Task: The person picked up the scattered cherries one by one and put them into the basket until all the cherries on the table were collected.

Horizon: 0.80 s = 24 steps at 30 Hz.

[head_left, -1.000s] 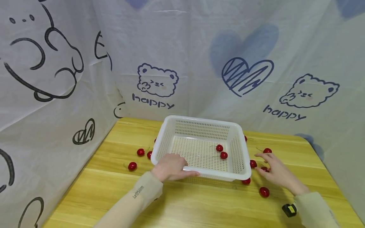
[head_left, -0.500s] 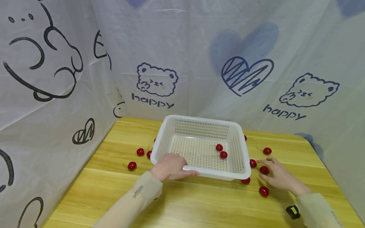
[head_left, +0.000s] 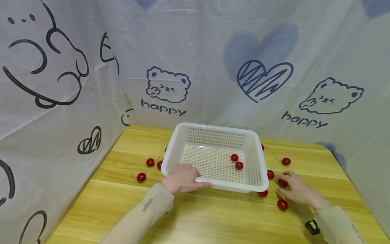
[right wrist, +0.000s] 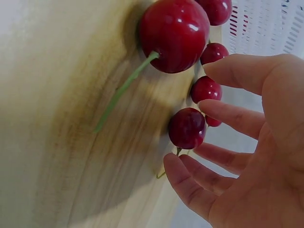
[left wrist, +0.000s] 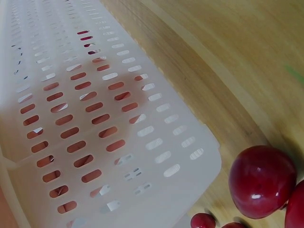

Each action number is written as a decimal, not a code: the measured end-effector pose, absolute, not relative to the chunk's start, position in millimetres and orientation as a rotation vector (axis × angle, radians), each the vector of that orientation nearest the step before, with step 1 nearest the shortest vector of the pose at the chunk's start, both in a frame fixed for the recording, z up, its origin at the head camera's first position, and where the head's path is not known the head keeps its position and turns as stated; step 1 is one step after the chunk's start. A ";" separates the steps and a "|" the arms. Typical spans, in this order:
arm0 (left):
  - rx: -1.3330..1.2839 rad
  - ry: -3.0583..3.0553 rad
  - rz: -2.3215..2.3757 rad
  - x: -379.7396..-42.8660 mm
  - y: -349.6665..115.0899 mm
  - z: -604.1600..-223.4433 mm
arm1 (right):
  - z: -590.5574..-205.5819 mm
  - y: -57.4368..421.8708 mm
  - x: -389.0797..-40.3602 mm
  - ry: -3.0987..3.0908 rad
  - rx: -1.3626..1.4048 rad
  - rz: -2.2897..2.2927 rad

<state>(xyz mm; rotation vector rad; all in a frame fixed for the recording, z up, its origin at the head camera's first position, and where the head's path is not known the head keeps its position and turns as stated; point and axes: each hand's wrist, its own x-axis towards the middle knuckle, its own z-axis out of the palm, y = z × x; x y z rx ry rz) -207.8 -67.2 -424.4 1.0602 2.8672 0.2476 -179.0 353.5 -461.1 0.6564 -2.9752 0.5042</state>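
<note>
In the head view, my left hand (head_left: 182, 178) grips the near rim of a white slotted plastic basket (head_left: 240, 186). Its thumb lies along the outside, and its fingers show pink through the slots in the left wrist view. Two cherries (head_left: 239, 165) lie inside the basket. My right hand (head_left: 300, 192) is just right of the basket, fingers spread and slightly bent around one cherry (head_left: 282, 183). In the right wrist view, that dark cherry (right wrist: 186, 128) sits by the fingertips, stem towards them, not pinched; whether a finger touches it I cannot tell.
Right of the basket lie several more cherries, including a front one (head_left: 282, 204) and a back one (head_left: 286, 161). Others lie to its left, such as a stemmed cherry (head_left: 141, 177). A white printed cloth (head_left: 213, 84) stands behind the wooden table (head_left: 213, 220).
Over the last second my right hand has shifted slightly right and towards me, staying about the same cherry. My left hand and the basket have not moved.
</note>
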 end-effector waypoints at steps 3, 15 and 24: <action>1.056 2.865 0.253 -208.1 -66.9 -424.5 | -462.3 353.8 -179.5 -2.978 0.659 0.516; 1.035 2.855 0.264 -208.2 -66.4 -426.0 | -467.9 357.5 -179.6 -3.015 0.663 0.530; 1.033 2.854 0.260 -207.0 -66.1 -423.6 | -470.6 357.7 -179.8 -3.017 0.636 0.540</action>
